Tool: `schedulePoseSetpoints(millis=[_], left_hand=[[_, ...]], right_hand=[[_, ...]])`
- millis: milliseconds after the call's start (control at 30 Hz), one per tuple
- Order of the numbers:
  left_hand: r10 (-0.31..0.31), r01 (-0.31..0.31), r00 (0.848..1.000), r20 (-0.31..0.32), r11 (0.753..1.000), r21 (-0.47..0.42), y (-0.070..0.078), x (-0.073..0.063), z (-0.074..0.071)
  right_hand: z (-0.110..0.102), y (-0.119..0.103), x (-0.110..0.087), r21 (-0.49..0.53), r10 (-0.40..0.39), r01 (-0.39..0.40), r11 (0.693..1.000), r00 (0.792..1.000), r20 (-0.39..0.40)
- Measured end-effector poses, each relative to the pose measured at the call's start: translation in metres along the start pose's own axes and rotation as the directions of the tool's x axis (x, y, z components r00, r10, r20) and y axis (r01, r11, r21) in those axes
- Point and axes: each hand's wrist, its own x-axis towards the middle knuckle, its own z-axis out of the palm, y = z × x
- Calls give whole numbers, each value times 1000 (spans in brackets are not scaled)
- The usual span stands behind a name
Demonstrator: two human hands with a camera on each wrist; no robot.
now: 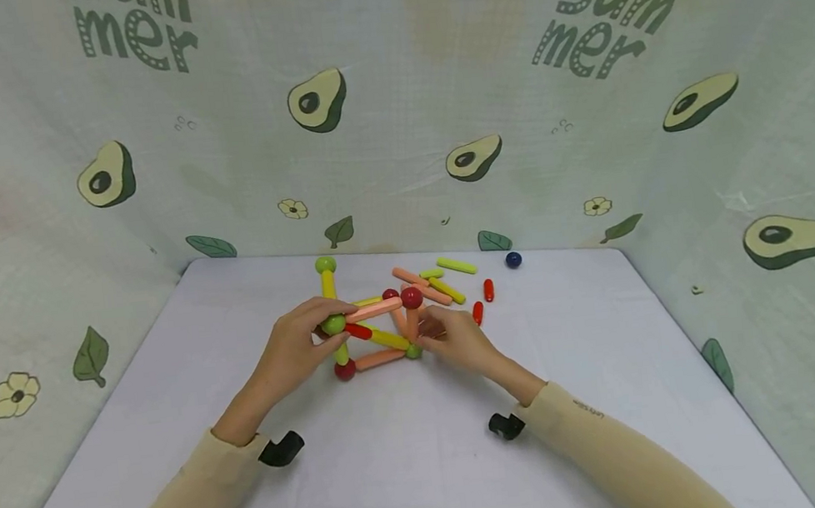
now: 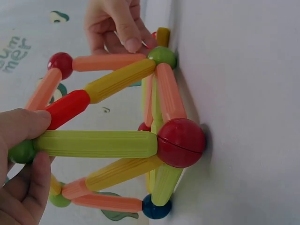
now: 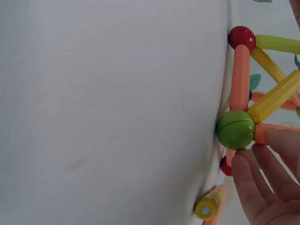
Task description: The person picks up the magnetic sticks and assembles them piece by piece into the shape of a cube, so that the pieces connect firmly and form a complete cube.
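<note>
A frame of magnetic building sticks and balls stands on the white table, with salmon, yellow, red and lime sticks (image 2: 98,144). My left hand (image 1: 295,340) pinches its upper near-left green ball (image 2: 21,151), the thumb beside a red stick (image 2: 69,109). A yellow stick (image 2: 122,80) continues that diagonal to the lower near-right green ball (image 3: 236,130). At that corner my right hand (image 1: 460,338) holds the upright salmon stick (image 1: 412,325) between thumb and fingers, fingertips against the ball. Red balls sit at the lower left (image 2: 181,142) and upper right (image 1: 411,298) corners.
Behind the frame lie loose sticks: salmon (image 1: 410,276), lime (image 1: 457,265) and yellow (image 1: 447,290). Two short red sticks (image 1: 489,290) and a dark blue ball (image 1: 514,259) are to the right. A printed cloth (image 1: 392,121) hangs behind the table.
</note>
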Motion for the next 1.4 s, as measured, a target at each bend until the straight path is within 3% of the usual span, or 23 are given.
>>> schedulePoseSetpoints(millis=[167,367,733,900,1033,1267,1400], left_hand=[[39,-33,998,-53,994,100,-6,-1,-3],[123,-89,982,-140,970,224,-3,3,0],[190,-145,973,-129,943,298,31,17,17],[168,-128,980,-107,943,308,35,19,24],[136,-102,986,-93,949,297,33,17,28],[143,-103,982,-126,954,282,29,16,28],[152,-109,979,-138,955,276,29,14,28]], right_hand=[[5,-3,-1,6,-35,35,999,999,-22],[10,-8,-4,26,-17,18,999,999,-31],[19,-22,-8,10,-40,40,999,999,-22],[21,-26,-9,26,-43,43,999,999,-5],[16,-24,-10,42,-59,57,998,996,60],[-2,-11,17,-94,-91,96,991,994,62],[-7,-5,39,-202,-124,151,968,982,142]])
